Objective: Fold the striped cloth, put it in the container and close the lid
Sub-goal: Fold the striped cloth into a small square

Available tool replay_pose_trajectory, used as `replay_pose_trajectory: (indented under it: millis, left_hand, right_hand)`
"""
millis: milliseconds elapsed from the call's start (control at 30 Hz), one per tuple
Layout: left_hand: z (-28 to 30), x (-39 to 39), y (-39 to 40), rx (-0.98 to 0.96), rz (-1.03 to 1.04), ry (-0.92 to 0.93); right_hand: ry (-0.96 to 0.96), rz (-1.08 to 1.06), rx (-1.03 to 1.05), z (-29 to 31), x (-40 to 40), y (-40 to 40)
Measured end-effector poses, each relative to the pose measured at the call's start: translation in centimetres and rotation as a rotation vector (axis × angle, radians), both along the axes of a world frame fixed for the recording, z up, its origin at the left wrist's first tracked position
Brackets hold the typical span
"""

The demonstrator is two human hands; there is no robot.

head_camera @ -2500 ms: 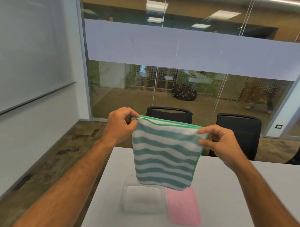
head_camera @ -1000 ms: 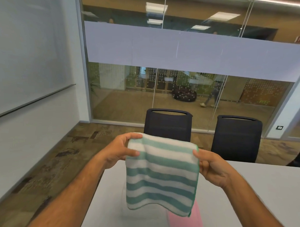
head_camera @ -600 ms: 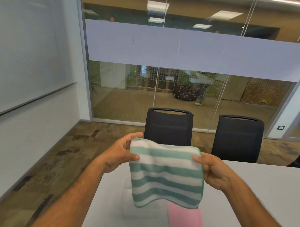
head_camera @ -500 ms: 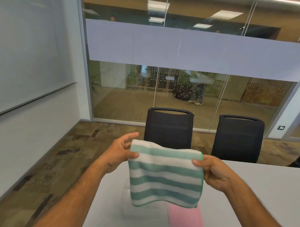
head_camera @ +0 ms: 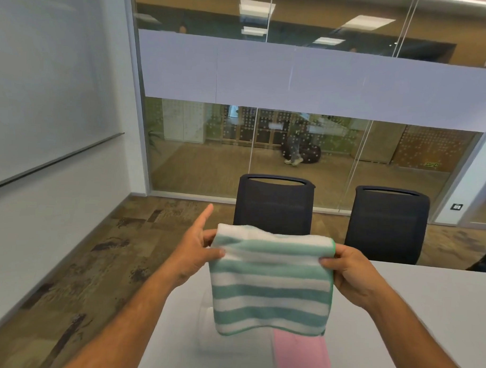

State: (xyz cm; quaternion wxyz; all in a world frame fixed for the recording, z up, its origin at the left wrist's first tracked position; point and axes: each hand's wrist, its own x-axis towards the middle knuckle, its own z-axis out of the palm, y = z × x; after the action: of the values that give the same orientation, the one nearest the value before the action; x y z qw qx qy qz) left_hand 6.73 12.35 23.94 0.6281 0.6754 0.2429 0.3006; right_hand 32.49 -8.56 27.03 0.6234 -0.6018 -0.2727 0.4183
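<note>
above table [head_camera: 424,314] | striped cloth [head_camera: 271,284] pinched between left hand [head_camera: 195,253], right hand [head_camera: 349,273]

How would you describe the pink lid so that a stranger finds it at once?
Start at the white table. Look below the striped cloth that both hands hold in the air. The pink lid lies flat there, right of the clear container; nothing else on the table is pink.

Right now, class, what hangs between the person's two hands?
In the head view, the striped cloth spans the gap between the left hand and right hand, draped above the table.
</note>
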Motion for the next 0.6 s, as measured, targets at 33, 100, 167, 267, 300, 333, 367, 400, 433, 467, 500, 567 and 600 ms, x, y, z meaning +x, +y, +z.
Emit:
replay_pose_trajectory:
  millis: [33, 100, 167, 267, 300, 333, 367, 400, 433, 467, 500, 567, 600]
  left_hand:
    - [0.1, 0.2, -0.1, 0.056, 0.031, -0.058]
    - [0.7, 0.4, -0.5, 0.156, 0.099, -0.167]
    - [1.1, 0.5, -0.9, 0.228, 0.098, -0.243]
    - [0.7, 0.2, -1.6, 0.441, 0.063, -0.254]
    - [0.5, 0.3, -1.8, 0.633, 0.085, -0.238]
    - [0.3, 0.4, -2.2, 0.871, 0.096, -0.222]
    - [0.0, 0.5, -2.5, 1.108, 0.086, -0.211]
    - [-0.2, 0.6, -2.6, 1.302, 0.077, -0.191]
    - [-0.4, 0.7, -2.7, 1.445, 0.089, -0.152]
    - [-0.7, 0.6, -2.7, 1.545, 0.113, -0.109]
    - [-1.0, 0.6, -2.7, 1.616, 0.137, -0.081]
    - [-1.6, 0.5, -2.4, 1.734, 0.169, -0.072]
    - [-1.8, 0.5, -2.3, 1.781, 0.173, -0.080]
  right_hand:
    - [-0.072, -0.020, 0.046, 0.0, 0.1, 0.0]
    - [-0.230, -0.012, 0.103, 0.3, 0.4, -0.2]
    - [-0.399, 0.042, 0.116, 0.5, 0.9, -0.5]
    - [-0.650, 0.078, 0.065, 0.8, 1.6, -0.6]
    - [-0.722, 0.068, 0.053, 0.8, 1.6, -0.4]
    - [-0.770, 0.042, 0.064, 0.6, 1.8, -0.2]
    - [-0.795, 0.004, 0.094, 0.3, 1.9, 0.0]
    - [-0.796, -0.035, 0.130, 0.1, 2.1, 0.1]
    - [-0.765, -0.064, 0.159, 0.0, 2.3, 0.1]
    - [-0.705, -0.079, 0.183, 0.1, 2.5, 0.2]
    - [-0.645, -0.072, 0.204, 0.2, 2.6, 0.1]
    - [-0.578, -0.024, 0.240, 0.6, 2.7, 0.1]
    - [-0.557, -0.012, 0.248, 0.7, 2.7, 0.1]
